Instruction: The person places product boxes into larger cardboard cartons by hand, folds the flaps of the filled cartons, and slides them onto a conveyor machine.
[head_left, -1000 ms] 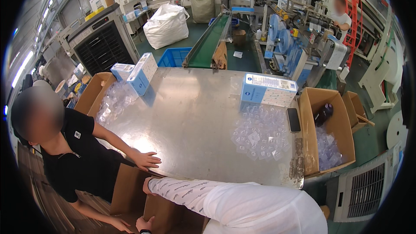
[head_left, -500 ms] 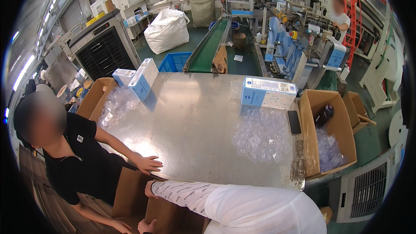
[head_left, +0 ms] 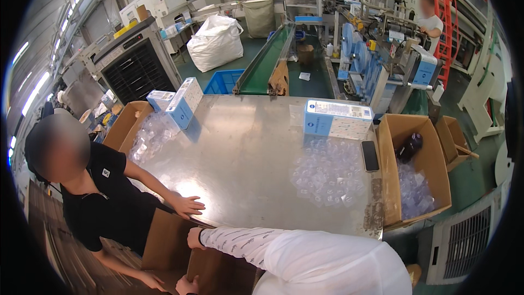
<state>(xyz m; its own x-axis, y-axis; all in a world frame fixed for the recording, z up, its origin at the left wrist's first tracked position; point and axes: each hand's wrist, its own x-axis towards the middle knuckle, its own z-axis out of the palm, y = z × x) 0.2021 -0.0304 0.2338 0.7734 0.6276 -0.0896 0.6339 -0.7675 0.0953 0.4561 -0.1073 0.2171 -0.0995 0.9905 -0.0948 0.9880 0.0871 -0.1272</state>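
Note:
A brown cardboard box [head_left: 221, 271] stands below the table's front edge, at the lower middle. My right hand [head_left: 195, 238], beyond a white patterned sleeve, is closed over the top of its upright panel. Lower down, my left hand [head_left: 186, 285] grips the same panel's edge, fingers curled round it. Just left of my hands are other brown cardboard panels [head_left: 165, 240]; whether they belong to this box I cannot tell. A co-worker in black stands there, one hand [head_left: 188, 206] spread on the table edge and the other [head_left: 152, 280] low beside the cardboard.
On the metal table [head_left: 240, 153] lie clear plastic pieces [head_left: 329, 173], a blue-white carton [head_left: 338, 118] and a phone [head_left: 370, 155]. More cartons [head_left: 184, 104] and a clear pile [head_left: 154, 135] are at left. An open box [head_left: 390, 186] adjoins the right side; a green conveyor [head_left: 267, 63] runs behind.
The view has shifted slightly. Both my hands keep their hold on the box. The co-worker's head has moved a little to the right and down; a distant person now shows behind the clear screen.

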